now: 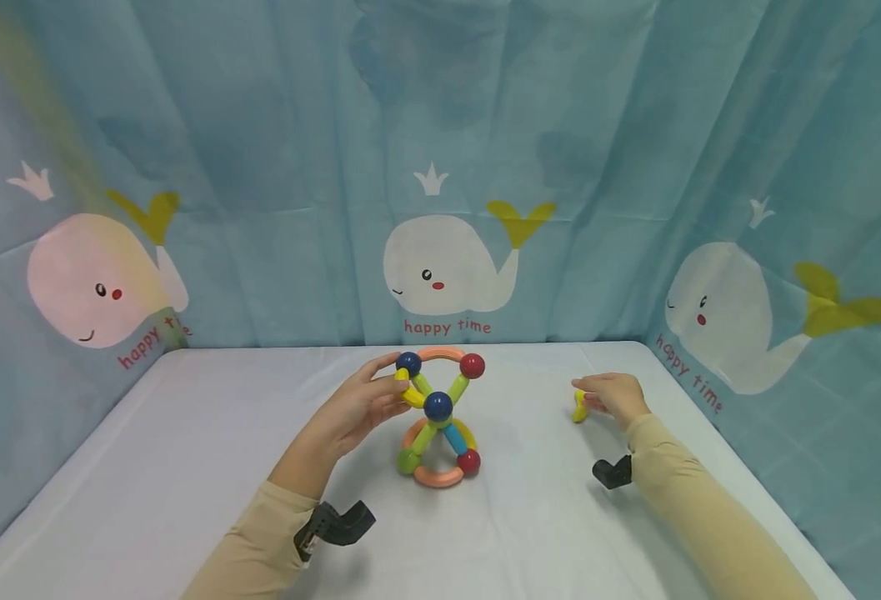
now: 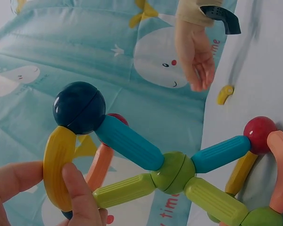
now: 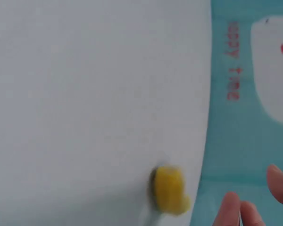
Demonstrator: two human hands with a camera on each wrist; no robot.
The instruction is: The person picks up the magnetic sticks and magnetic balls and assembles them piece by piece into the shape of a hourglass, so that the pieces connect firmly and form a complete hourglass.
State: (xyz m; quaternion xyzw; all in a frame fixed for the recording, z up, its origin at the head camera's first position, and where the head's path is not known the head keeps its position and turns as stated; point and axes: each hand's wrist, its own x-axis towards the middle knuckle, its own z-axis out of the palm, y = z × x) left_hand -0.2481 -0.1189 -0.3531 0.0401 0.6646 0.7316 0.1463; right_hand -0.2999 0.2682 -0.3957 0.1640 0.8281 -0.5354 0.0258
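A magnetic ball-and-stick structure [image 1: 437, 407] stands upright on the white table, with coloured balls joined by straight green and blue sticks and curved orange and yellow ones. My left hand [image 1: 353, 414] is at its upper left side. In the left wrist view, thumb and finger pinch a curved yellow stick [image 2: 59, 169] that hangs below a dark blue ball [image 2: 79, 108]. Off to the right, my right hand [image 1: 616, 397] hovers over another yellow piece [image 3: 169, 189] lying on the table. The left wrist view shows a gap between that hand and the piece; its fingers hold nothing.
The white tabletop [image 1: 207, 467] extends on both sides of the structure. A blue curtain [image 1: 297, 208] with whale prints encloses the table at the back and sides. A black strap device [image 1: 338, 523] sits on the left wrist, another [image 1: 613, 472] on the right.
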